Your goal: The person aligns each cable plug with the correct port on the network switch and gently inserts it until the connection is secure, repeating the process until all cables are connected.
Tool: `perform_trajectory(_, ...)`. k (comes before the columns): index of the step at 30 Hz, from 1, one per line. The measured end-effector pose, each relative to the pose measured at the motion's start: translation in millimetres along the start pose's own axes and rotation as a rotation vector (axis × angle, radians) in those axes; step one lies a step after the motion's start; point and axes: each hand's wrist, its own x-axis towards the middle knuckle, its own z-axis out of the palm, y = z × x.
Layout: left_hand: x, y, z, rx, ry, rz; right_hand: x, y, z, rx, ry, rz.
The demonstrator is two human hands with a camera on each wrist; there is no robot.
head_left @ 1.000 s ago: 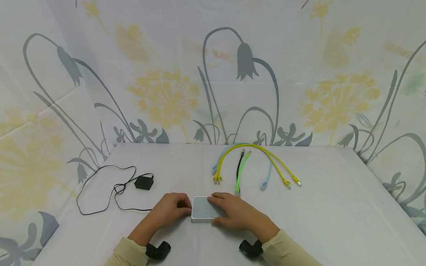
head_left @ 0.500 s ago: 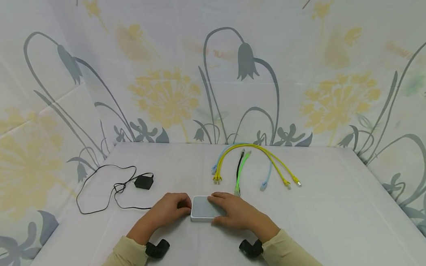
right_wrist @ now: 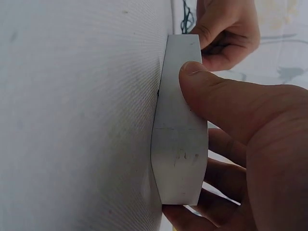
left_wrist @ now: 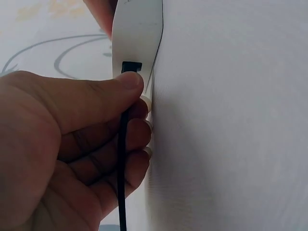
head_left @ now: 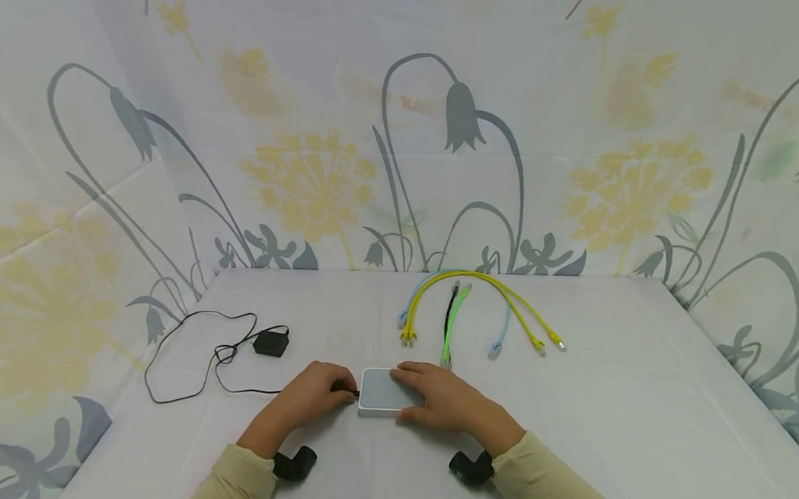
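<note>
A flat white box with a grey top [head_left: 379, 390] lies on the white table. On its left end, my left hand [head_left: 314, 393] pinches the black plug [left_wrist: 131, 66] of a thin cable between thumb and fingers. In the left wrist view the plug's tip meets a dark port; how deep it sits I cannot tell. The black cable [left_wrist: 122, 173] runs down across the curled fingers. My right hand [head_left: 443, 398] grips the box from the right, its thumb [right_wrist: 195, 79] on the near side and its fingers over the top and far side.
The cable leads left in loose loops to a black power adapter [head_left: 271, 343]. Behind the box lie yellow network cables [head_left: 470, 273], a light blue cable [head_left: 495, 349], a green cable [head_left: 453, 319] and a black cable [head_left: 448, 315]. A flowered cloth [head_left: 293, 80] hangs behind the table.
A bit of the black plug now shows between my left fingertips and the box, where the fingertips were right against its end before. My right hand and the box stay in place.
</note>
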Motion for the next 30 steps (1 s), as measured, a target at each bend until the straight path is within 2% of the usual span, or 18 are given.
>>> perform_trajectory(7, 0.1, 0.6, 2.1, 0.009, 0.006, 0.032, -1.4, -2.2, -2.0, 0.011, 0.012, -0.002)
perform_trajectory(14, -0.1, 0.4, 4.2, 0.003, 0.002, 0.026, -1.1, -2.6, -0.9, 0.0, 0.025, -0.02)
perform_trajectory(19, 0.4, -0.9, 5.9, 0.001, 0.011, 0.002, -0.4, -1.1, -0.6, 0.012, 0.026, -0.019)
perform_trajectory(27, 2.2, -0.2, 7.5, -0.051, 0.071, -0.079, 0.6, 0.8, -2.0, 0.039, 0.036, 0.007)
perform_trajectory(30, 2.2, 0.4, 7.7, -0.056, 0.081, -0.089, 0.5, 0.4, -2.5, 0.046, 0.033, 0.012)
